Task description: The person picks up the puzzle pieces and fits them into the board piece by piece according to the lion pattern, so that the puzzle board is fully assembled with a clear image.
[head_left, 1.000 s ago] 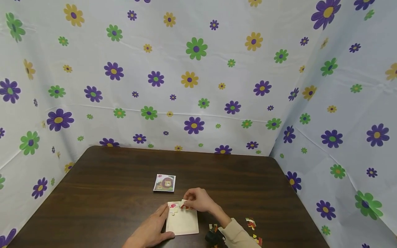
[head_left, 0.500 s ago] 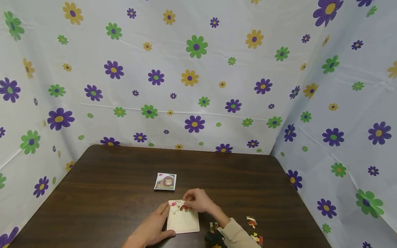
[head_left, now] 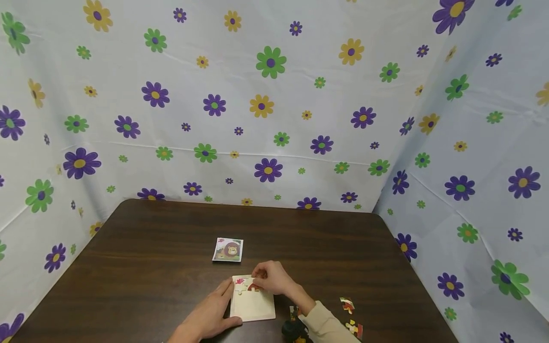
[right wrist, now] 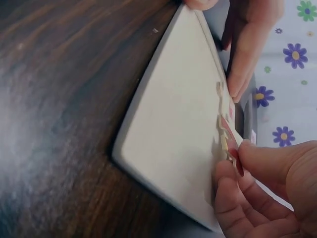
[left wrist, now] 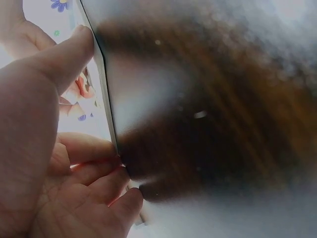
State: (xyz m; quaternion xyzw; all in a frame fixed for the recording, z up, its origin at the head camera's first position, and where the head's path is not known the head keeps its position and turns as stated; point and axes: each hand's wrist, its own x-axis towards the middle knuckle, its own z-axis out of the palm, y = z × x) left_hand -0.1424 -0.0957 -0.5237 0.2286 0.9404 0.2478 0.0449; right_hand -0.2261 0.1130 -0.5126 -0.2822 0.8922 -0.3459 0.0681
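Observation:
A pale, square puzzle board (head_left: 252, 308) lies on the dark table. My left hand (head_left: 208, 314) steadies it, fingers stretched along the left edge and thumb at the near left corner. One puzzle piece with a pink patch (head_left: 239, 284) sits in the board's far left corner. Just right of that, my right hand (head_left: 276, 278) pinches a red-and-white puzzle piece (right wrist: 233, 147) between thumb and fingers. From the right wrist, this piece looks tilted against the far part of the board, beside the placed one. The fingers partly cover it.
Beyond the board lies a square lion picture (head_left: 228, 250). Loose puzzle pieces (head_left: 347, 305) lie to the right, with more partly hidden near the right wrist's black device (head_left: 293, 330). A flowered cloth (head_left: 274, 119) hangs behind the wooden table (head_left: 150, 267).
The pinched piece has come down closer to the placed piece and now lies lower against the board. My left hand has stayed on the board's edge. The head view has shifted slightly.

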